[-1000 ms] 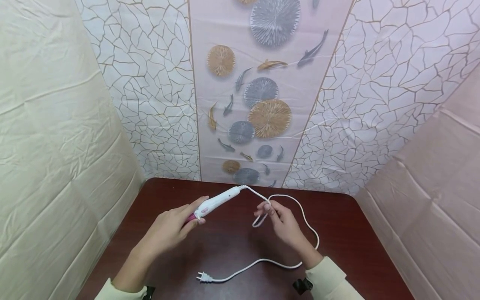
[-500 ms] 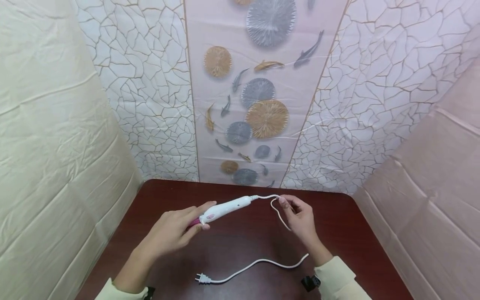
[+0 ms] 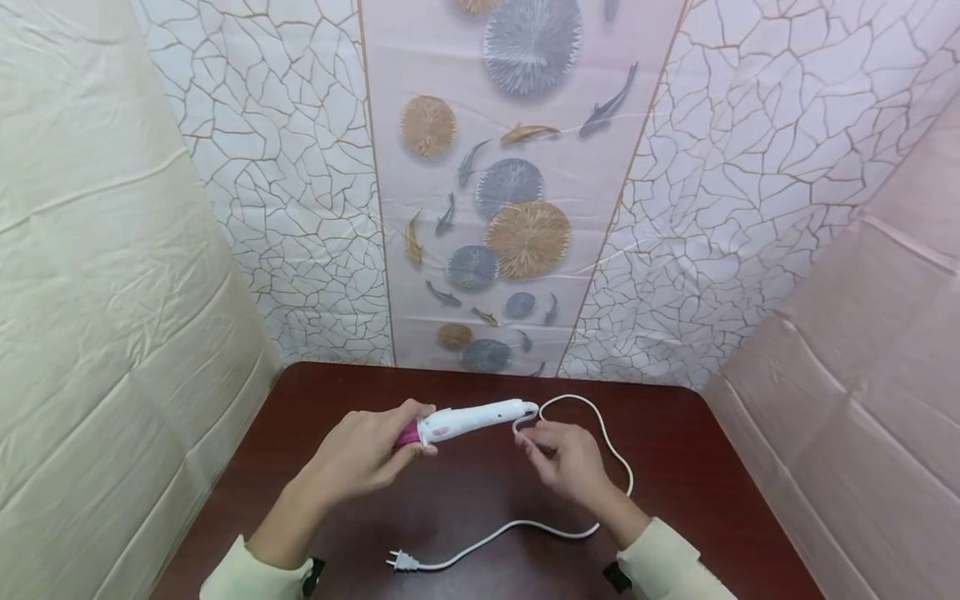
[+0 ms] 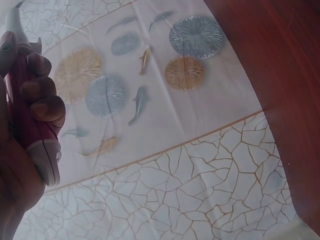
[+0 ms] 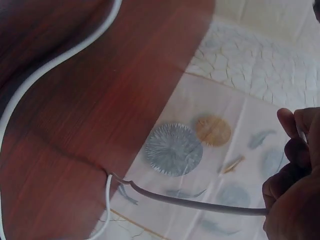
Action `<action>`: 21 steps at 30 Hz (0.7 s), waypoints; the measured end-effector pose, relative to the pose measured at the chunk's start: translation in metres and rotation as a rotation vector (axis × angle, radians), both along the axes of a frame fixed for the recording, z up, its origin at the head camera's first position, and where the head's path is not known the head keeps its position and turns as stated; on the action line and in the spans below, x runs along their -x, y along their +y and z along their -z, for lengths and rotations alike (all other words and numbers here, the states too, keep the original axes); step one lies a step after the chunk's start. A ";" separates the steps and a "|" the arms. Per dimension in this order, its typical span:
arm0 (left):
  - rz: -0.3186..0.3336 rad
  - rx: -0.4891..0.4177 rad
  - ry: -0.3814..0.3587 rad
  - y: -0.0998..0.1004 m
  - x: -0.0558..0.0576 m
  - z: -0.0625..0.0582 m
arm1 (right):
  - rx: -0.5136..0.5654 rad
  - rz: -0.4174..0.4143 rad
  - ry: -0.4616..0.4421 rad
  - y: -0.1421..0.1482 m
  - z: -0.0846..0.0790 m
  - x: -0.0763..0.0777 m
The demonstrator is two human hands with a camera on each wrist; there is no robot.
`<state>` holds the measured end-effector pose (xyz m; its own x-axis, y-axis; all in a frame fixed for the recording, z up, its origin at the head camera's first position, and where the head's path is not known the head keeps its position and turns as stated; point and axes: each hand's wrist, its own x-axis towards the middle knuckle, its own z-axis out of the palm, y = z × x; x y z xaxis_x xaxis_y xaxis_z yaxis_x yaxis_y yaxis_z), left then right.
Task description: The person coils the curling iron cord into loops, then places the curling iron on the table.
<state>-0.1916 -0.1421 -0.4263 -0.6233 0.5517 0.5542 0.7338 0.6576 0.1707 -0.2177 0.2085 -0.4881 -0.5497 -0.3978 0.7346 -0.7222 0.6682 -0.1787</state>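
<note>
My left hand grips a hair straightener by its pink section, with the white handle pointing right above the table. In the left wrist view, fingers curl round its dark pink body, and a greyish end shows below them. Close to the handle's cord end, my right hand pinches the white cord, which bends back toward the fingers. From the right wrist view, the cord runs into the curled fingers. The rest of it loops behind the right wrist to a two-pin plug on the table.
Both hands are over a dark red-brown table with rounded far corners. A patterned cloth backdrop hangs behind it. Beige cloth stands along the left side, and more cloth along the right.
My right hand drew the cord out to the right, then came back left toward the handle. The straightener has shifted right, its cord end dropping lower. The plug stays nearly where it was.
</note>
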 end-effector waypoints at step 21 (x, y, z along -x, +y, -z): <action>0.051 -0.008 -0.013 -0.005 0.015 0.007 | -0.225 -0.366 0.213 -0.017 -0.083 -0.048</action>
<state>-0.2063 -0.1467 -0.4331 -0.6014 0.5788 0.5508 0.7641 0.6180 0.1850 -0.1698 0.1916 -0.4047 -0.1907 -0.6990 0.6892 -0.9220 0.3685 0.1187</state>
